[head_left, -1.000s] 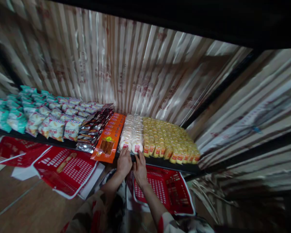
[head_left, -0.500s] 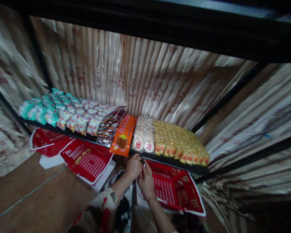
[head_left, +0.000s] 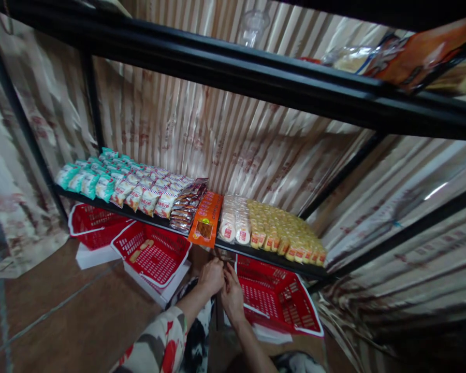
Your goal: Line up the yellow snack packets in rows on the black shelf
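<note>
My left hand and my right hand meet just below the front edge of the low black shelf. The fingers of both are bent and pressed together; anything between them is too small or hidden to make out. Right above them, an orange snack packet hangs slightly over the shelf edge. To its right stand rows of round white packaged cakes and yellow wrapped cakes. Dark shiny sachets are stacked on its left, followed by white snack bags and teal bags.
Red baskets sit below the shelf: one at right, one with a few tan pieces, another at far left. White boxes lie under them. An upper black shelf crosses overhead, holding an orange bag. Striped curtain hangs behind.
The view has tilted up, so the upper shelf and items on it now show. My hands stay together, slightly lower relative to the shelf edge. The goods look unmoved.
</note>
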`<state>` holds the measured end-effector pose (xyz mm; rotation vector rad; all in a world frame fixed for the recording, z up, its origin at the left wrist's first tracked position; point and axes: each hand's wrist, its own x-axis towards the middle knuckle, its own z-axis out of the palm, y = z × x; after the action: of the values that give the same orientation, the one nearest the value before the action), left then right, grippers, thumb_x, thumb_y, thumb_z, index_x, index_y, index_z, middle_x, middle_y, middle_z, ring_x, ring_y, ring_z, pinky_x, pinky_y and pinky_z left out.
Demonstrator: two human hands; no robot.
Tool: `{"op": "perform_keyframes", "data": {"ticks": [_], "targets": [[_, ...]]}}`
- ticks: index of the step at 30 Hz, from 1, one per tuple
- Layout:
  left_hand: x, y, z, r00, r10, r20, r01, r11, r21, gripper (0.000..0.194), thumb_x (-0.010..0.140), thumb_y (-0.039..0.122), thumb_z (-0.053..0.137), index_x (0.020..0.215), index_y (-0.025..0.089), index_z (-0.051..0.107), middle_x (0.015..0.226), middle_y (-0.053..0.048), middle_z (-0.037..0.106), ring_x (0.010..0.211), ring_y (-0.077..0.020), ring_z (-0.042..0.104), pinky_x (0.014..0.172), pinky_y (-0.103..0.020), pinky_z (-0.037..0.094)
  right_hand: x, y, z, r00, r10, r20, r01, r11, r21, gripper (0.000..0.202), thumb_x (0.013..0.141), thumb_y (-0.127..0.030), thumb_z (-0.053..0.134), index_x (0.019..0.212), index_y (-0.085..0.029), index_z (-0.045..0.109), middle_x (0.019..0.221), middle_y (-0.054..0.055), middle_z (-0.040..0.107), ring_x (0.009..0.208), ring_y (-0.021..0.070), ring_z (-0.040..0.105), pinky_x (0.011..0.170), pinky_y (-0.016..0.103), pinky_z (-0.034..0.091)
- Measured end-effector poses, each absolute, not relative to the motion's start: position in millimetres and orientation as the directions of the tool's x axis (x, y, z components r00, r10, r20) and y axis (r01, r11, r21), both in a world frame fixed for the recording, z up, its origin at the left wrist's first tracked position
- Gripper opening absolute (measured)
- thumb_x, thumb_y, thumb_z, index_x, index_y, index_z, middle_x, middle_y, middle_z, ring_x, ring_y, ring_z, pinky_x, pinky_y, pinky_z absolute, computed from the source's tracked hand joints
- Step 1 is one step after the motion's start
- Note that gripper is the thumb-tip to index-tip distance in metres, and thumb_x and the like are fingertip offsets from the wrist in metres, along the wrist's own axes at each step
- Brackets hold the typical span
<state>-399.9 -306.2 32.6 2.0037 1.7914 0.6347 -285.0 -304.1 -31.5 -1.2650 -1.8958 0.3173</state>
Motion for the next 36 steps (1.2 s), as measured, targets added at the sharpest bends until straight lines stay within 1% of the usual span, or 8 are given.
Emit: {"op": "perform_keyframes", "data": {"ticks": [5, 13, 18, 22, 26, 30, 33, 36], "targets": [[-405.5, -331.1, 32.6, 0.104, 0.993, 0.054, 0.840, -0.117, 0.530, 0.031, 0.083, 0.013, 0.035, 0.098, 0.013, 0.062, 0.099, -0.011, 0.063, 0.095, -0.0195, 0.060, 0.085, -0.029, 0.046, -295.6, -328.9, -37.0, -0.145, 0.871, 0.469, 0.638, 0.445, -0.629, 0.041, 0.075, -0.018, 0.044, 0.110, -0.010, 0.064, 0.124, 0.016, 0.056, 0.115, 0.0246, 0.054, 0.097, 0.040, 0.045], [-424.3, -363.0, 28.3, 0.152, 0.988, -0.012, 0.865, -0.127, 0.485, 0.027, 0.080, 0.016, 0.041, 0.097, 0.014, 0.063, 0.099, -0.011, 0.063, 0.091, -0.0210, 0.063, 0.078, -0.029, 0.049, -313.8, -361.6, -49.0, -0.081, 0.887, 0.455, 0.611, 0.405, -0.681, 0.039, 0.073, -0.017, 0.043, 0.104, -0.010, 0.067, 0.119, 0.017, 0.060, 0.110, 0.0246, 0.057, 0.094, 0.039, 0.047], [-444.5, -378.0, 31.5, 0.142, 0.990, -0.026, 0.881, -0.114, 0.460, 0.029, 0.081, 0.016, 0.039, 0.099, 0.013, 0.062, 0.101, -0.012, 0.063, 0.091, -0.0210, 0.063, 0.080, -0.029, 0.049, -337.8, -376.5, -43.9, -0.073, 0.887, 0.456, 0.575, 0.410, -0.708, 0.039, 0.071, -0.014, 0.044, 0.102, -0.012, 0.067, 0.117, 0.015, 0.061, 0.108, 0.0233, 0.058, 0.094, 0.038, 0.047], [-466.0, -386.1, 34.1, 0.130, 0.991, -0.023, 0.885, -0.106, 0.453, 0.031, 0.083, 0.016, 0.037, 0.100, 0.014, 0.063, 0.103, -0.013, 0.064, 0.094, -0.0202, 0.062, 0.080, -0.027, 0.048, -357.7, -384.0, -34.4, -0.100, 0.884, 0.457, 0.571, 0.427, -0.701, 0.037, 0.071, -0.013, 0.042, 0.096, -0.014, 0.069, 0.115, 0.014, 0.062, 0.106, 0.0225, 0.059, 0.093, 0.038, 0.047], [-500.9, -394.2, 35.2, 0.121, 0.992, -0.033, 0.902, -0.096, 0.420, 0.031, 0.083, 0.016, 0.037, 0.099, 0.017, 0.063, 0.103, -0.010, 0.065, 0.095, -0.0201, 0.062, 0.082, -0.028, 0.048, -382.0, -388.4, -23.0, -0.146, 0.879, 0.454, 0.564, 0.451, -0.691, 0.033, 0.076, -0.013, 0.039, 0.089, -0.016, 0.069, 0.110, 0.012, 0.065, 0.102, 0.0211, 0.061, 0.091, 0.037, 0.049], [-552.1, -406.0, 38.4, 0.079, 0.995, -0.063, 0.939, -0.053, 0.339, 0.032, 0.081, 0.013, 0.038, 0.100, 0.017, 0.063, 0.103, -0.011, 0.066, 0.097, -0.0211, 0.062, 0.084, -0.030, 0.047, -417.1, -388.7, -14.9, -0.153, 0.853, 0.499, 0.537, 0.495, -0.683, 0.031, 0.076, -0.012, 0.040, 0.085, -0.017, 0.069, 0.104, 0.011, 0.067, 0.096, 0.0208, 0.064, 0.087, 0.037, 0.050], [-600.0, -417.4, 38.2, 0.016, 0.996, -0.089, 0.960, 0.010, 0.279, 0.032, 0.078, 0.011, 0.039, 0.097, 0.016, 0.065, 0.102, -0.013, 0.067, 0.096, -0.0218, 0.063, 0.083, -0.031, 0.047, -450.8, -386.9, -14.7, -0.173, 0.843, 0.510, 0.519, 0.518, -0.680, 0.031, 0.075, -0.010, 0.040, 0.084, -0.017, 0.069, 0.102, 0.010, 0.068, 0.095, 0.0203, 0.065, 0.087, 0.036, 0.051], [-654.9, -429.0, 32.7, -0.085, 0.988, -0.131, 0.964, 0.115, 0.241, 0.032, 0.077, 0.010, 0.039, 0.094, 0.014, 0.066, 0.097, -0.015, 0.069, 0.092, -0.0230, 0.065, 0.079, -0.031, 0.048, -490.3, -384.8, -19.2, -0.246, 0.836, 0.491, 0.510, 0.542, -0.668, 0.034, 0.074, -0.007, 0.040, 0.085, -0.019, 0.069, 0.100, 0.009, 0.069, 0.096, 0.0197, 0.065, 0.087, 0.035, 0.051]]}}
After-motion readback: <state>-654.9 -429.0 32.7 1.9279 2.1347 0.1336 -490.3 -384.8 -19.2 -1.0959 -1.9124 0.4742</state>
